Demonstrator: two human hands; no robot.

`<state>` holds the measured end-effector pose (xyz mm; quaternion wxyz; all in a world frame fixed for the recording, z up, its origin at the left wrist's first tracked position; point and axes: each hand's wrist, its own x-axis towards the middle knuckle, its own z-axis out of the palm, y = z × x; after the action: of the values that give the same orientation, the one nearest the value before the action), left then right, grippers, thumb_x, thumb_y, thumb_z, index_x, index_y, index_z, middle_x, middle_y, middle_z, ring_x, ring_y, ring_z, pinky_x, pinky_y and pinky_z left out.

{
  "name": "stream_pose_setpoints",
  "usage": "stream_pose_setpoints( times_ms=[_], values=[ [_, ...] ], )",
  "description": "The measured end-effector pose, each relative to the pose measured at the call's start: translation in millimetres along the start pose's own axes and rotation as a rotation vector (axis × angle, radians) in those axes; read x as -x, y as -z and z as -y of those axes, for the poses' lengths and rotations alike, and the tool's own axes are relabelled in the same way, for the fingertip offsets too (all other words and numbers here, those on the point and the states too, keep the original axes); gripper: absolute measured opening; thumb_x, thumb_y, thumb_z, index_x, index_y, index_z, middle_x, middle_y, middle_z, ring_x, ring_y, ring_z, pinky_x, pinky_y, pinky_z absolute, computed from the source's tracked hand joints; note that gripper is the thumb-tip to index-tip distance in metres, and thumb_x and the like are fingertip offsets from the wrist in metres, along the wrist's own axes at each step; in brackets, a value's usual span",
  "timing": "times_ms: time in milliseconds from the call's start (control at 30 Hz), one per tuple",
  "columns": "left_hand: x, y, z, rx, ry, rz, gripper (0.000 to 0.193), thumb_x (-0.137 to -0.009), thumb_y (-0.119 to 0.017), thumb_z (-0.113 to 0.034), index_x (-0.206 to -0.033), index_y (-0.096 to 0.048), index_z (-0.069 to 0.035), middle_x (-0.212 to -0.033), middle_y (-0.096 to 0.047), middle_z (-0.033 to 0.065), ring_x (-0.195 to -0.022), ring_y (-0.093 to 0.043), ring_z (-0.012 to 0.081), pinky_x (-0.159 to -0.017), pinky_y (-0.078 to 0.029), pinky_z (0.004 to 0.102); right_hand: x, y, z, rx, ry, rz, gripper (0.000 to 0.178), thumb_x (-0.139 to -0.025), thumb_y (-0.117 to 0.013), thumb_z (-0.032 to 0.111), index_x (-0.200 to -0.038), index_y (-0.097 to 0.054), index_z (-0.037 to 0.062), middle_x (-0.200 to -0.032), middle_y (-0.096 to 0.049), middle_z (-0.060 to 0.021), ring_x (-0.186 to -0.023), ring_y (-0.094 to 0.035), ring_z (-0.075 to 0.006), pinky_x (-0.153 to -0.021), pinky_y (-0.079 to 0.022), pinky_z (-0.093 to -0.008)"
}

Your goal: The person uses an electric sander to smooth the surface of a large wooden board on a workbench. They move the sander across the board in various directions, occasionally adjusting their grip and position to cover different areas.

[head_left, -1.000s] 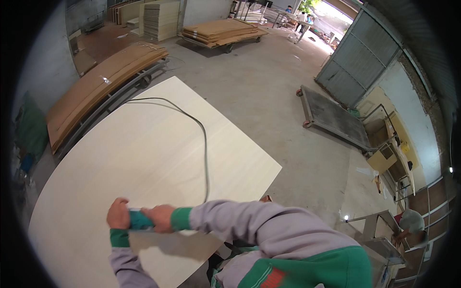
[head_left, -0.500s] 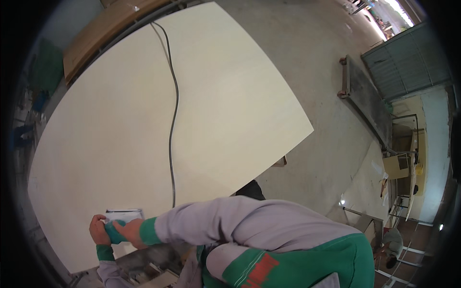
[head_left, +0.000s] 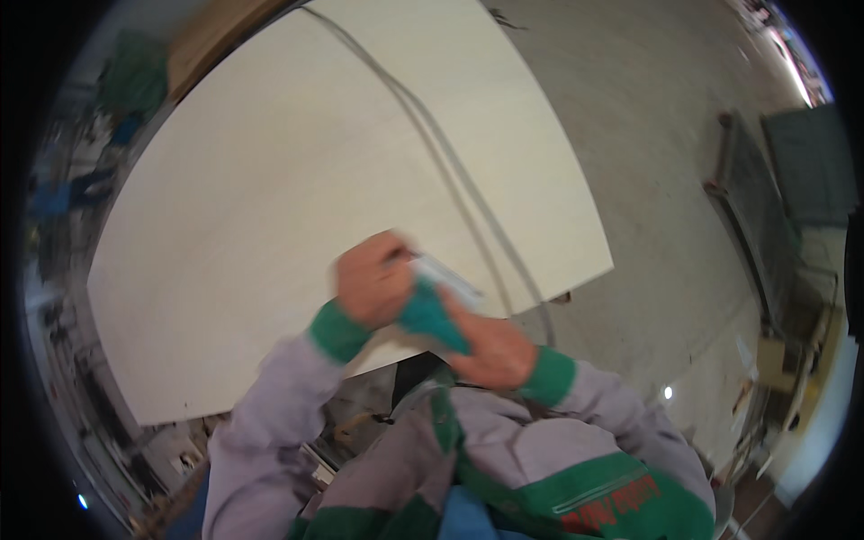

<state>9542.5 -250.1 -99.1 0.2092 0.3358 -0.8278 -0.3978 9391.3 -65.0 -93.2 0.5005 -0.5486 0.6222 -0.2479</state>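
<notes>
Both my hands are on a teal sander (head_left: pixel 430 315) with a pale rectangular plate, near the front edge of a large cream-white board (head_left: pixel 252 198). My left hand (head_left: pixel 371 277) closes over its left side, fingers curled. Wrapped round the teal body from the right is my right hand (head_left: pixel 495 346), its thumb lying along the top. Motion smears the hands and the tool. I cannot tell whether the plate touches the board. A dark cable (head_left: pixel 459 171) crosses the board from the far edge and drops past the front edge beside my right wrist.
Beyond the board's far left edge lies a brown sheet (head_left: pixel 211 40). A dark flat cart (head_left: pixel 751 216) on wheels stands on the grey concrete floor (head_left: pixel 630 117) to the right. Clutter and a green cloth-like heap (head_left: pixel 135 72) fill the left side.
The sander and both hands have moved right, from the board's left front area to the middle of its front edge. The cable has swung right, and the whole view has shifted.
</notes>
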Motion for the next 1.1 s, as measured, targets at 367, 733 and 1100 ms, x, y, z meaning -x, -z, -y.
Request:
stream_pose_setpoints(
  times_ms=[367,733,1100],
  values=[
    [-243,-41,-19,-0.244,0.085,0.173,0.035,-0.086,-0.055,-0.026,-0.108,-0.078,-0.011,-0.115,-0.075,0.0159,-0.109,-0.070,0.0351,-0.095,-0.055,0.0448,-119,142,-2,-0.037,-0.283,-0.369,0.079,-0.078,-0.064,0.017,-0.154,-0.044,0.0052,-0.094,-0.070,-0.0170,-0.076,-0.066,-0.0240,-0.068,-0.055,-0.0392],
    [-196,201,201,-0.819,0.257,0.067,0.039,-0.092,-0.051,-0.028,-0.112,-0.076,-0.006,-0.123,-0.071,0.0181,-0.116,-0.067,0.0369,-0.098,-0.053,0.0476,-334,42,109,0.120,0.118,0.067,0.077,-0.073,-0.069,0.024,-0.144,-0.051,0.0018,-0.090,-0.071,-0.0240,-0.075,-0.070,-0.0345,-0.068,-0.056,-0.0425],
    [191,118,78,-0.740,0.101,-0.251,0.006,-0.094,-0.060,-0.008,-0.090,-0.059,-0.004,-0.083,-0.062,0.0142,-0.069,-0.064,0.0352,-0.062,-0.054,0.0469,-139,-81,89,0.361,0.370,0.697,0.096,-0.083,-0.068,0.024,-0.162,-0.015,0.0058,-0.091,-0.071,-0.0277,-0.085,-0.070,-0.0456,-0.075,-0.056,-0.0541]
  ],
)
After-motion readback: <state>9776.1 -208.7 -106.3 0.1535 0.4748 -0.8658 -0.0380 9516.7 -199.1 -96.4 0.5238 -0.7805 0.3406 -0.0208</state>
